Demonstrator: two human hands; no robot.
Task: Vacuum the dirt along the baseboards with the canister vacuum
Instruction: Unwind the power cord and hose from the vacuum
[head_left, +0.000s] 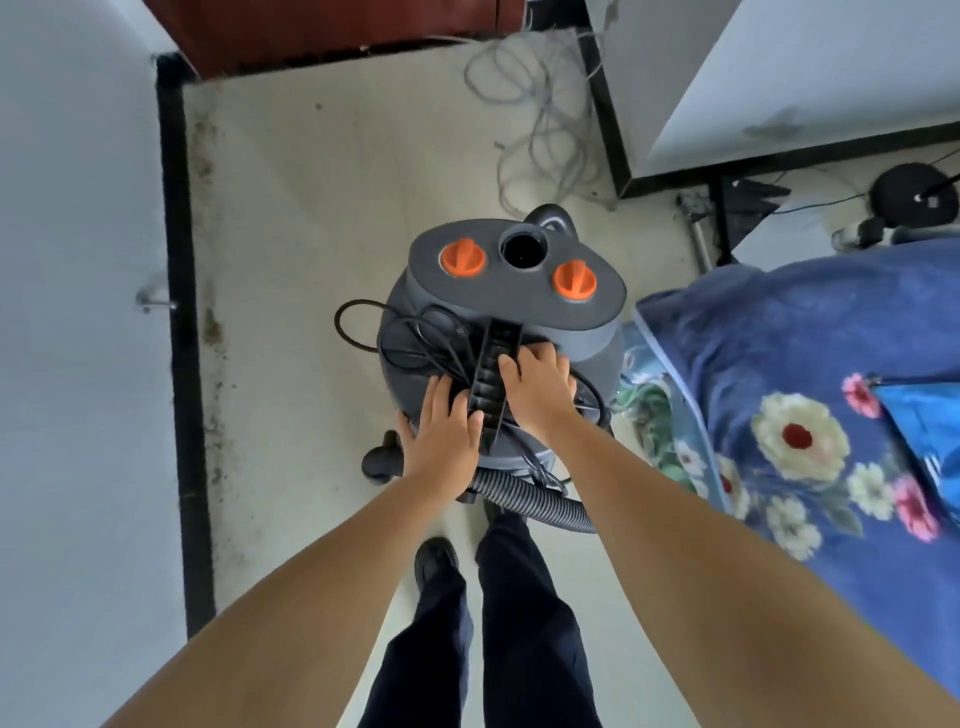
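Vacuum (498, 332), a grey canister, stands on the pale floor (322, 218) in the middle of my view, just beyond the person's feet. I can read no brand or writing on it. Its top carries two orange knobs (463, 257), one left and one right of a single round black port (523, 249). A black handle (491, 374) runs down the near side of the lid, with a black cord (415, 338) looped loosely to its left.

Both bare arms reach forward and down. I see the left hand (441, 436) lying flat on the lid's near edge, fingers spread apart and gripping nothing, just left of the handle. The right hand (537, 384) rests on the lid just right of the handle, fingertips curled against the handle's side; I cannot tell whether it grips it.

One ribbed grey hose (535, 501) curves out from the near base toward the right. A black baseboard (182, 312) runs along the white wall on the left, with brown dirt (210, 322) speckling the floor beside it. A blue floral blanket (810, 395) lies right of the vacuum. Tangled grey wires (540, 119) lie on the far floor.
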